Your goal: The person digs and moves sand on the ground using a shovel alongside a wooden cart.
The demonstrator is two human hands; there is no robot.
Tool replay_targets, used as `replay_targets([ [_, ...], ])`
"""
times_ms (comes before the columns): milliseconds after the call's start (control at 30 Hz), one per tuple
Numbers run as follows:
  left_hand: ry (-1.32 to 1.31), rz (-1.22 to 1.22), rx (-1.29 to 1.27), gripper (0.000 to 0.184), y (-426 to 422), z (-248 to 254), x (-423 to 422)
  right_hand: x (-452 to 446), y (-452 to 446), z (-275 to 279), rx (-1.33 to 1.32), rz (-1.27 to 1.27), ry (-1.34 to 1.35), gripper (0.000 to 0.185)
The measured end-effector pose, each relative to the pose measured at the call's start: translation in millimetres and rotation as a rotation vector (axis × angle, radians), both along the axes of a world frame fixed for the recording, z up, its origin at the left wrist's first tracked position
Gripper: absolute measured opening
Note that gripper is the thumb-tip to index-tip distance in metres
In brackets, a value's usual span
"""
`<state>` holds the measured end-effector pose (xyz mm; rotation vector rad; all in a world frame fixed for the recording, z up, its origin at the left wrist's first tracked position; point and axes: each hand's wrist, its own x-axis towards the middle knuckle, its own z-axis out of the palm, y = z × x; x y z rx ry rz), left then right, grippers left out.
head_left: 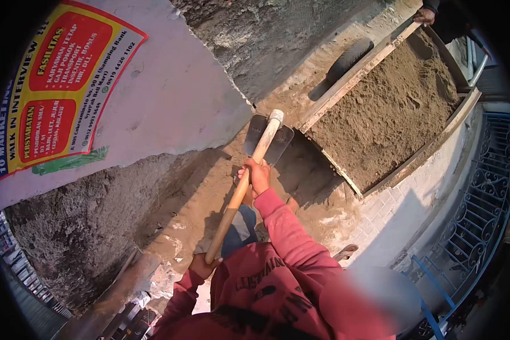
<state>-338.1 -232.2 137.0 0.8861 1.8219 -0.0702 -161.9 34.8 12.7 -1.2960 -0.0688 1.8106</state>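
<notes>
I see a hoe with a pale wooden handle (225, 222) slanting up to a dark metal blade (281, 146). My right hand (258, 177) is wrapped round the handle just below the blade. Near the handle's lower end, my left hand (203, 265) grips it. The blade hangs over sandy ground (306, 170), between the wall's corner and a wooden-sided box (345, 86) filled with brown sand (388, 110).
A pale wall (170, 73) with a poster (68, 79) stands at left. Another person's hand (424, 16) rests on the box's top corner. Blue metal railings (473, 198) are at right, and a sandal (345, 252) lies below the box.
</notes>
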Motion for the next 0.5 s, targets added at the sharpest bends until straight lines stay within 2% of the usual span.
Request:
replay_targets([
  [67, -0.075, 0.008, 0.012, 0.048, 47, -17, 6, -20, 28, -27, -0.12, 0.026, -0.024, 0.016],
  [100, -0.079, 0.009, 0.054, 0.047, 68, -43, 8, -27, 46, -51, -0.111, -0.007, -0.033, 0.016],
  [167, -0.08, -0.013, 0.079, 0.047, 91, -74, 8, -43, 65, -96, -0.121, 0.036, -0.202, 0.011],
  [233, -0.07, 0.003, -0.001, 0.046, 129, -116, 5, -41, 102, -134, -0.122, 0.016, -0.286, 0.009],
  [300, -0.129, -0.026, 0.064, 0.047, 156, -175, 5, -31, 129, -179, -0.153, 0.049, -0.394, 0.01],
  [367, -0.151, -0.066, 0.171, 0.048, 200, -209, 23, -19, 160, -212, -0.166, 0.01, -0.476, 0.017],
  [400, -0.175, -0.013, 0.074, 0.048, 222, -231, 28, -12, 175, -241, -0.159, 0.04, -0.496, 0.019],
  [433, -0.201, 0.051, -0.014, 0.049, 246, -259, 38, -6, 194, -261, -0.147, 0.079, -0.648, 0.022],
  [467, -0.118, -0.014, 0.032, 0.047, 266, -297, 48, 6, 213, -283, -0.178, 0.217, -0.719, 0.04],
  [500, -0.031, -0.091, 0.065, 0.046, 281, -333, 56, 16, 232, -307, -0.152, 0.234, -0.787, 0.042],
])
